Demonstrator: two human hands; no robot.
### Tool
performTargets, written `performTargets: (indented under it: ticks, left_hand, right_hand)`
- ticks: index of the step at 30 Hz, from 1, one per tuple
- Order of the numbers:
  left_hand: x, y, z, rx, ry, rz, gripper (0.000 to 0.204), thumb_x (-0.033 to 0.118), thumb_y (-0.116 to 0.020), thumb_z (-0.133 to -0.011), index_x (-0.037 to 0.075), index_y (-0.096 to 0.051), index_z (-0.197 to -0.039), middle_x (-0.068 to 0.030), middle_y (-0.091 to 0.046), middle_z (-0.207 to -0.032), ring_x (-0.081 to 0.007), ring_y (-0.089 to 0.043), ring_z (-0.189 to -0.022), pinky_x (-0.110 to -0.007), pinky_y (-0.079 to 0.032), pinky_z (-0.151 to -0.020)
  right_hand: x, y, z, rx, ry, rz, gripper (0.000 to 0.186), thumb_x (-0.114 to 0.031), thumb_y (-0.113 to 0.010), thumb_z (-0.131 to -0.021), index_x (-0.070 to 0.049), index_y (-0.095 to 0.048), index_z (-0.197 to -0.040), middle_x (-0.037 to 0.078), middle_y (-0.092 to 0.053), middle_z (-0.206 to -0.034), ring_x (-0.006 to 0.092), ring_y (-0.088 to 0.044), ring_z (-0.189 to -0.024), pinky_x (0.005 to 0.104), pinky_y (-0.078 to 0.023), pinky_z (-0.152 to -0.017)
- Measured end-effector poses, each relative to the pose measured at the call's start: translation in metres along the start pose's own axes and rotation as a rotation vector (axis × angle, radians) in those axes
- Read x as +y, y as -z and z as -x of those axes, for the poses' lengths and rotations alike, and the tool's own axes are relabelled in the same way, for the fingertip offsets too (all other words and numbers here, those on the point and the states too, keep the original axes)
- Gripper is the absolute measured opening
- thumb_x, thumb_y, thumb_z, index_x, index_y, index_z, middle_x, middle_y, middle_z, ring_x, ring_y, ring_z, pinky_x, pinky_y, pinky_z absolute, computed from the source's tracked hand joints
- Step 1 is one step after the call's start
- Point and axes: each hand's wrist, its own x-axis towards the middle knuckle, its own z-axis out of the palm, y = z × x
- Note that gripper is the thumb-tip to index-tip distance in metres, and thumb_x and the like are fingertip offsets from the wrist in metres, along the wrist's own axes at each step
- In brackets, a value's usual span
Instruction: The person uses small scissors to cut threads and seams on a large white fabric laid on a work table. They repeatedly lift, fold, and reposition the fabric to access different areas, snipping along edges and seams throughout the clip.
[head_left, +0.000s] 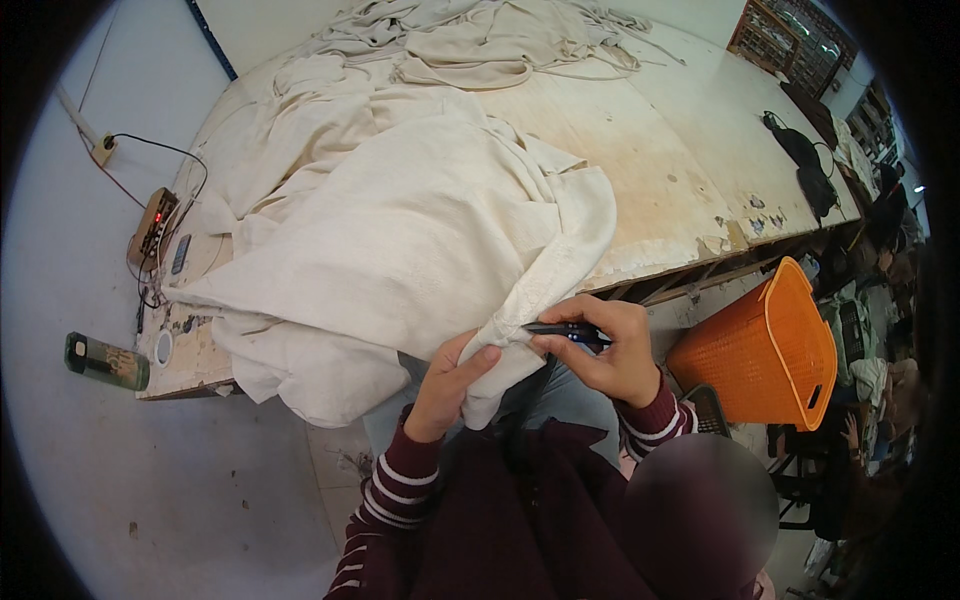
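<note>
A large cream cloth garment (400,210) spreads over the near part of the table and hangs down onto my lap. My left hand (452,385) pinches a folded edge of it, thumb on top. Close to its right, my right hand (610,350) is closed round a small black tool that looks like thread snips (570,331). The tool's tip points left and touches or nearly touches the gathered fold. Its exact tip is too small to make out, and part of its handle is hidden by my fingers.
More cream cloth (490,45) is heaped at the table's (680,170) far side. An orange basket (745,350) stands right of the table. A power strip (152,228), a remote (181,254) and a green bottle (108,362) are at left; a black item (805,165) lies at far right.
</note>
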Motion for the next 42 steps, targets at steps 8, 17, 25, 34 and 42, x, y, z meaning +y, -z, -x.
performTargets:
  ticks: [8,17,25,34,42]
  left_hand:
    - [0.0,-0.001,0.001,-0.056,-0.014,0.067,0.038,0.021,-0.057,-0.096,-0.004,-0.054,-0.125,-0.0065,-0.064,-0.11,-0.0087,-0.06,-0.095,-0.023,-0.047,-0.081]
    - [0.003,-0.005,0.004,-0.021,-0.023,0.023,0.036,0.022,-0.057,-0.097,-0.004,-0.056,-0.122,-0.0049,-0.064,-0.107,-0.0068,-0.059,-0.092,-0.022,-0.046,-0.079]
    - [0.006,-0.016,0.006,0.038,-0.075,-0.125,0.032,0.023,-0.057,-0.097,-0.002,-0.061,-0.116,-0.0009,-0.064,-0.097,-0.0045,-0.055,-0.085,-0.02,-0.044,-0.074]
    - [0.009,-0.02,0.01,0.036,-0.085,-0.147,0.032,0.022,-0.057,-0.097,-0.003,-0.06,-0.116,0.0,-0.064,-0.097,-0.0031,-0.054,-0.086,-0.019,-0.044,-0.074]
    - [0.004,-0.014,0.012,0.081,-0.027,-0.028,0.037,0.022,-0.059,-0.096,-0.004,-0.056,-0.122,-0.0038,-0.064,-0.103,-0.0075,-0.058,-0.089,-0.022,-0.047,-0.077]
  right_hand:
    - [-0.001,-0.002,0.001,0.018,0.03,0.043,0.024,-0.017,-0.078,-0.075,-0.005,-0.07,-0.094,0.011,-0.069,-0.074,0.0223,-0.067,-0.062,0.0279,-0.05,-0.057]
    - [-0.008,0.002,0.002,0.012,0.045,0.036,0.022,-0.017,-0.078,-0.073,-0.006,-0.07,-0.09,0.009,-0.069,-0.076,0.0231,-0.067,-0.063,0.0281,-0.05,-0.057]
    - [-0.018,-0.002,0.0,0.009,0.223,0.289,0.025,-0.02,-0.08,-0.07,-0.012,-0.071,-0.092,0.005,-0.067,-0.072,0.0218,-0.065,-0.061,0.0309,-0.048,-0.055]
    - [-0.02,0.001,-0.014,0.093,0.056,-0.102,0.028,-0.014,-0.078,-0.072,-0.007,-0.07,-0.098,0.009,-0.07,-0.08,0.0192,-0.067,-0.075,0.028,-0.051,-0.069]
    - [0.021,0.019,-0.062,0.331,-0.135,-0.387,0.013,0.002,-0.063,-0.081,0.003,-0.07,-0.092,0.006,-0.069,-0.082,0.0127,-0.062,-0.077,0.0267,-0.048,-0.076]
